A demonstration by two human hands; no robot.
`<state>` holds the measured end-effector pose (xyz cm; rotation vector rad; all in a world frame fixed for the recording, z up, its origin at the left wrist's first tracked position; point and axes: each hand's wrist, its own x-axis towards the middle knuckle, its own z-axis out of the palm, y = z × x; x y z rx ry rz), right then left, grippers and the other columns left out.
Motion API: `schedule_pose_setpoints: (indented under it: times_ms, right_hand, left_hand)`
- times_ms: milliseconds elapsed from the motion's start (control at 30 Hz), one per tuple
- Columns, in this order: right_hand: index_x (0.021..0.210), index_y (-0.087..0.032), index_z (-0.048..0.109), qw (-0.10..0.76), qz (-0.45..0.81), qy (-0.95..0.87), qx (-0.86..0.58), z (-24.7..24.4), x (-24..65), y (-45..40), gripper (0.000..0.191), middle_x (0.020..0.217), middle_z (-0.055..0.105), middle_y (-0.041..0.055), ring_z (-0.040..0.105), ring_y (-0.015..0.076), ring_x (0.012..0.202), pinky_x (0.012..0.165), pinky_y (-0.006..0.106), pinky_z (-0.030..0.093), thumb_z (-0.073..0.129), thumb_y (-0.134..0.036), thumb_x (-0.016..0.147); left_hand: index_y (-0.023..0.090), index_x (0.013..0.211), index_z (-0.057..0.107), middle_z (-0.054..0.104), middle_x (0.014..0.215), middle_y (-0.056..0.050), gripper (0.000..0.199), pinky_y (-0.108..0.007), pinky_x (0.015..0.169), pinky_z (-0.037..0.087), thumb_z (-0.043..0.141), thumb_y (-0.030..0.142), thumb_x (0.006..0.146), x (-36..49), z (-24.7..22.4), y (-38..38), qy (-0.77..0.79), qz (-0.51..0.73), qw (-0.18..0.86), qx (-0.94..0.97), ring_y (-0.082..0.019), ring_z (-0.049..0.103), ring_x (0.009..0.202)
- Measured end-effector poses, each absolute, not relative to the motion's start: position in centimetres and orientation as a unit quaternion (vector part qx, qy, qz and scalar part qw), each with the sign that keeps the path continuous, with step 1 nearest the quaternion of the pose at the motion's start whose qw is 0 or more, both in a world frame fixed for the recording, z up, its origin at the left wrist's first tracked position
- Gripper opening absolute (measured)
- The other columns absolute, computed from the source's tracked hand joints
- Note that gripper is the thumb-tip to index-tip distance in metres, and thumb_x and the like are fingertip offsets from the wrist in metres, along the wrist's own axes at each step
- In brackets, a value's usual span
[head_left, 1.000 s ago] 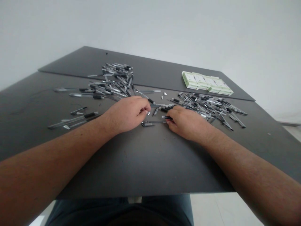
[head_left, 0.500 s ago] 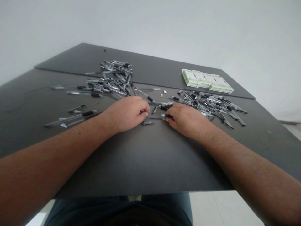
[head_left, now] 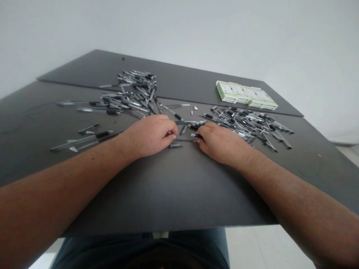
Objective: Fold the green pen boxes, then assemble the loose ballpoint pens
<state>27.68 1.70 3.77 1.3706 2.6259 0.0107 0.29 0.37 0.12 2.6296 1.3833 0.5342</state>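
Observation:
My left hand (head_left: 157, 136) is closed above the grey table (head_left: 168, 194), thumb and forefinger pinched; what they hold, if anything, is too small to make out. Between the hands, a thin dark refill (head_left: 183, 141) spans the gap. My right hand (head_left: 218, 142) pinches a pen part with a dark grip (head_left: 197, 135), its clear tip pointing left. Just below the refill lies a small clear cap (head_left: 175, 145). Another small clear piece (head_left: 184, 129) rests between the hands, near a dark-gripped pen part (head_left: 194, 127).
A heap of pens (head_left: 129, 101) spreads behind my left hand, and a second heap (head_left: 244, 121) lies beyond my right. Green and white boxes (head_left: 246, 95) stand at the back right. Loose pens (head_left: 84, 141) lie beside my left forearm.
The part in my right hand has tilted slightly and shifted a little up and left. The hands otherwise hold nearly the same pose; the whole view has shifted slightly.

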Motion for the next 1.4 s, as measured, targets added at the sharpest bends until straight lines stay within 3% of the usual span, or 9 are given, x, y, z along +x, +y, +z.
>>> schedule_pose_setpoints:
  times_ms: [533,900,1400]
  right_hand:
    - [0.142,-0.014,0.082,0.068,-0.011,0.887,0.457,3.3,27.7,2.1,0.031,0.145,0.084,0.0239,0.085,0.0396,0.131,0.107,0.044,0.064,0.061,-0.028,0.126]
    - [0.14,-0.013,0.083,0.056,-0.02,0.89,0.452,3.5,27.7,2.1,0.028,0.137,0.085,0.0223,0.083,0.037,0.13,0.107,0.04,0.061,0.065,-0.024,0.123]
    - [0.138,-0.017,0.085,0.013,-0.045,0.904,0.425,3.0,28.7,2.7,0.025,0.135,0.083,0.0173,0.081,0.0331,0.123,0.109,0.039,0.059,0.072,-0.023,0.118]
  left_hand:
    - [0.026,0.109,0.098,0.087,0.104,-0.009,0.025,-0.041,0.096,0.057,0.074,0.031,0.11,0.9,1.2,0.7,0.471,0.067,0.04,0.879,-0.031,0.081,0.105]
    - [0.023,0.092,0.088,0.081,0.095,-0.008,0.025,-0.038,0.086,0.055,0.067,0.026,0.105,1.2,1.4,0.6,0.46,0.077,0.031,0.884,-0.027,0.077,0.093]
    - [0.024,0.087,0.081,0.074,0.089,-0.009,0.024,-0.045,0.089,0.056,0.063,0.024,0.103,0.1,1.7,0.5,0.442,0.102,-0.026,0.891,-0.029,0.07,0.088]
